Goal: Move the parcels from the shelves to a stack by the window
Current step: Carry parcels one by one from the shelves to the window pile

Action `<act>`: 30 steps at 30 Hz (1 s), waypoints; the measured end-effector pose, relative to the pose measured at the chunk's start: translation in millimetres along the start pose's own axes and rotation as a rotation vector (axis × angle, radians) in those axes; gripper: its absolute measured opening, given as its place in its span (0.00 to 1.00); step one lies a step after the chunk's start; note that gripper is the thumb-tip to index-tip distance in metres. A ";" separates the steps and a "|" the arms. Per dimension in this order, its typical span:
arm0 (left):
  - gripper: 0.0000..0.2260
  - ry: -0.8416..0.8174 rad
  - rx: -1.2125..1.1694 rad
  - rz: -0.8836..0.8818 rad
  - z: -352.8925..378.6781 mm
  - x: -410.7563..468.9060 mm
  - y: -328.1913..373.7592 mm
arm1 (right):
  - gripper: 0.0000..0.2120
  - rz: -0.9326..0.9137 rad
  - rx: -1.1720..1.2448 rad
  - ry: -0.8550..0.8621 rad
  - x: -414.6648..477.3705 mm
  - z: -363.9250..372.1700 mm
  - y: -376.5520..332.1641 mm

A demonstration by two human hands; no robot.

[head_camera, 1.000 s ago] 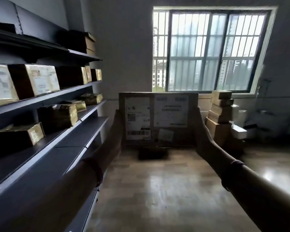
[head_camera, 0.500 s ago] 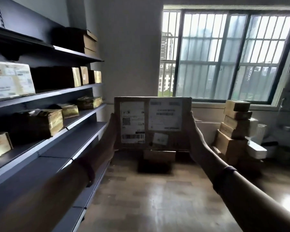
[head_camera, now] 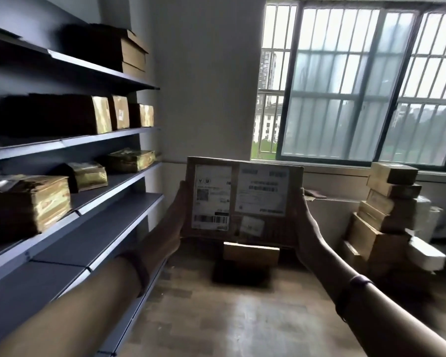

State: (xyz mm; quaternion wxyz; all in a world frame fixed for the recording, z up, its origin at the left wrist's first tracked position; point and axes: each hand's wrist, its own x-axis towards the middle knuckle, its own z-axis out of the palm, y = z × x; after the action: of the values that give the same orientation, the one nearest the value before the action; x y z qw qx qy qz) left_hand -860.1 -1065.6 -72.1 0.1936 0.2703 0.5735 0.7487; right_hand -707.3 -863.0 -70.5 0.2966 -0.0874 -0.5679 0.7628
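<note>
You hold a flat box [head_camera: 243,202] out in front, off the floor, between the shelves [head_camera: 101,176] and the stack [head_camera: 389,202] under the window.

It looks like stiff cardboard, wide and shallow, and probably light. The paper labels on its face may be slick, so keep to the bare short edges. Your left hand [head_camera: 177,215] and right hand [head_camera: 304,222] grip those edges, one each. Both arms are stretched forward, thumbs at the rim, fingers hidden behind.
</note>
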 end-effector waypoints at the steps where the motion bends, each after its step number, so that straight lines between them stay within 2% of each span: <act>1: 0.29 -0.015 -0.002 -0.007 -2.6 18.4 -4.0 | 0.30 0.004 -0.023 0.013 16.5 1.4 4.7; 3: 0.29 -0.024 0.044 -0.005 -7.3 55.8 -9.8 | 0.31 0.021 -0.046 0.047 54.1 5.3 16.9; 9: 0.29 -0.039 -0.014 -0.051 -30.0 180.9 -27.9 | 0.34 0.046 -0.047 0.084 168.8 8.1 46.4; 21: 0.27 -0.137 -0.003 -0.017 -30.4 362.5 -74.5 | 0.32 0.037 -0.124 0.145 360.5 -23.7 77.7; 30: 0.29 0.002 -0.065 -0.086 -1.5 554.4 -120.1 | 0.37 0.019 -0.161 0.156 547.3 -76.4 101.4</act>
State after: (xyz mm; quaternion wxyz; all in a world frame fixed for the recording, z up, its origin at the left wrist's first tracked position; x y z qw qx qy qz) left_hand -1295.3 -702.1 -86.8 0.2338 0.2381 0.5600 0.7583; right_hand -1149.9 -517.1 -78.2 0.3246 -0.1753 -0.6015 0.7086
